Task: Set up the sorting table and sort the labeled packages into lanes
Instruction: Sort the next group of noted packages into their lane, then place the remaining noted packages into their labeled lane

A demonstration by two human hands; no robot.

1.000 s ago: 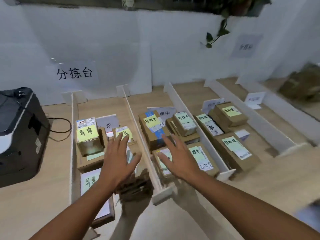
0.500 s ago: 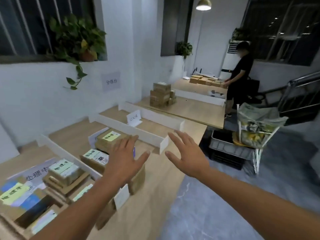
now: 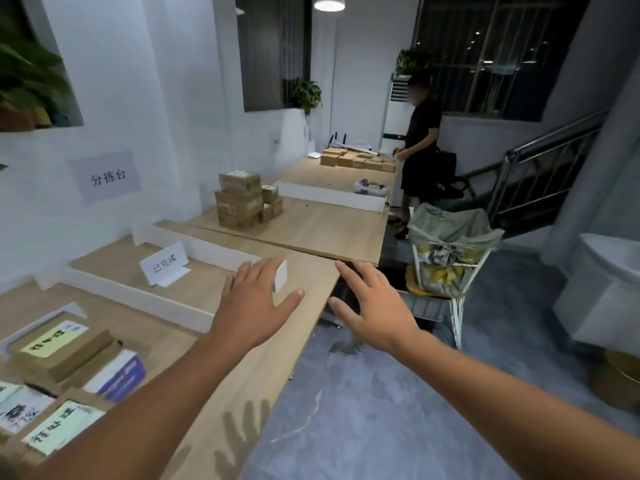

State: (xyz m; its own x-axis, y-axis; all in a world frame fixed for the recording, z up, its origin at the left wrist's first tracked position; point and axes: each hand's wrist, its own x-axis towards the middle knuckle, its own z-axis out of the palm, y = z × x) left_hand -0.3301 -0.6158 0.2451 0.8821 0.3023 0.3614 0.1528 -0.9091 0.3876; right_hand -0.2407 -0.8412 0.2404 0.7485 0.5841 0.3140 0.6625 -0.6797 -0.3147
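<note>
My left hand (image 3: 254, 304) hovers with fingers spread above the wooden sorting table (image 3: 242, 368), near the end of a white lane divider (image 3: 166, 301). My right hand (image 3: 375, 311) is stretched out past the table's edge, over the floor, fingers spread and holding nothing. Labeled cardboard packages (image 3: 62, 348) with yellow and green notes lie in the lane at the lower left. A white folded sign card (image 3: 165, 264) stands in the lane beyond, which holds no packages. A stack of brown boxes (image 3: 242, 199) sits on the adjoining table further back.
A person in black (image 3: 420, 147) stands at the far table beside more boxes (image 3: 356, 160). A white wire cart with a bagged load (image 3: 450, 251) stands on the grey floor to the right, a dark crate (image 3: 426, 306) beside it. Stair railing (image 3: 540, 171) rises behind.
The view has swung right, from the filled lanes to the empty lane and the room beyond. Both hands stay raised and spread, holding nothing throughout.
</note>
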